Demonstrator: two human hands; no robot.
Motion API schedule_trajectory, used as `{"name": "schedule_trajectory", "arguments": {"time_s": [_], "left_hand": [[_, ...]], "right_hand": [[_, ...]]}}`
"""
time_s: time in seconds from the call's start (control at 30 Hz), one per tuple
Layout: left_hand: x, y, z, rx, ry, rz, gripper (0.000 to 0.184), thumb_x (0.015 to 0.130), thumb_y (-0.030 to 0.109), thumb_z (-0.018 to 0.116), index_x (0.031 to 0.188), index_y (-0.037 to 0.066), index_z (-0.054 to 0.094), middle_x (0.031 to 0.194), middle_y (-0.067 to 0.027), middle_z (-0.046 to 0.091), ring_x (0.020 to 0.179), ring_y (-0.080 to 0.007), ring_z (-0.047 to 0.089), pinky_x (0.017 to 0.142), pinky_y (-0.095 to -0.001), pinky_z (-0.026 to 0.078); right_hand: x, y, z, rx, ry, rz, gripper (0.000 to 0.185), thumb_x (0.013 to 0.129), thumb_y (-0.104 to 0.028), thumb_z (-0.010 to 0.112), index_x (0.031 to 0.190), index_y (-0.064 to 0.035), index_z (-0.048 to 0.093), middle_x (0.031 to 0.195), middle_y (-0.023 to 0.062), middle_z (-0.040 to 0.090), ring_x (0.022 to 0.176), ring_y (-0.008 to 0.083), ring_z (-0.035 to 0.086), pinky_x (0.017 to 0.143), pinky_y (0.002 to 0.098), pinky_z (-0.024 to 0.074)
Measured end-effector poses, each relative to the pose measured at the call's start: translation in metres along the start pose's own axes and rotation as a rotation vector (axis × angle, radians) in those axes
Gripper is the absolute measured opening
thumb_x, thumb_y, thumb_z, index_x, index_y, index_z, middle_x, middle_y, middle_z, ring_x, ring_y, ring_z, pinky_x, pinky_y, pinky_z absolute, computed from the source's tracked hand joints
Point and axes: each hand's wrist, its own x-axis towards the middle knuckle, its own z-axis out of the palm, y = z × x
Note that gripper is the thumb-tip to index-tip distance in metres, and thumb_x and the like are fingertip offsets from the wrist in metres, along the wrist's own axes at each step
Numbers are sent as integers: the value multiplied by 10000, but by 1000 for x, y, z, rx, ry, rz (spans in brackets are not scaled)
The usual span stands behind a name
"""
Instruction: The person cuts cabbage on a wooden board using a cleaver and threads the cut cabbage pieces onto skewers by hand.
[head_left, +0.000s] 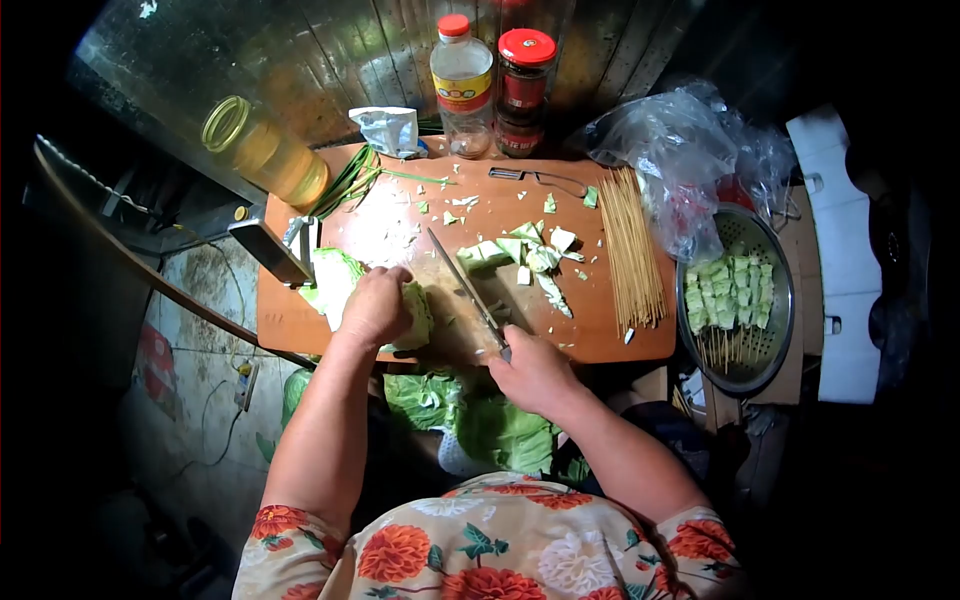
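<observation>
My left hand (378, 305) is closed over a piece of pale green cabbage (337, 278) at the left of the wooden board; its fingertips are partly hidden. In my right hand (535, 370), the handle of a kitchen knife (462, 281) is gripped near the board's front edge. The blade points up and left, apart from the cabbage under my left hand. Just beyond the knife lie cut cabbage pieces (540, 256), loosely heaped with small scraps around them.
Bamboo skewers (632, 250) lie along the board's right side. A metal colander (785, 345) holds skewered cabbage, beside a plastic bag (665, 140). A bottle (462, 95), a red-lidded jar (525, 85) and a tilted jar of yellow liquid (268, 155) line the back. Cabbage leaves (500, 430) lie below the board.
</observation>
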Motion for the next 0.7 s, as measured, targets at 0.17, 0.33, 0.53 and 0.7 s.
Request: {"name": "schedule_trajectory", "arguments": {"time_s": [0.17,0.33,0.53,0.7], "left_hand": [[1,-21,21,89,13,40,455,669,48,663,1117,34,583,1019,-224,602,963,-349,602,842,-373,494],[13,-27,13,-153,-228,-134,526,688,145,755,1160,13,563,829,-158,637,655,-252,633,524,-347,518],[23,-14,24,-547,-113,-378,503,655,100,763,1117,-27,613,994,-173,669,874,-243,655,785,-311,513],[30,-29,44,-826,-68,-365,420,706,75,756,1080,-45,608,965,-135,665,844,-212,646,731,-304,520]], "right_hand": [[-12,5,13,6,-2,-45,292,837,-234,563,996,8,523,857,232,634,849,420,606,766,482,475],[-16,4,20,5,-66,-82,305,837,-230,565,1036,-6,507,851,230,632,842,416,607,745,484,475],[-15,-3,15,22,-23,-89,314,841,-218,560,1060,-1,502,849,230,634,847,415,610,764,485,481],[-17,-4,11,-26,-14,-91,326,841,-207,558,1084,3,501,860,237,636,839,418,612,766,487,487]]}}
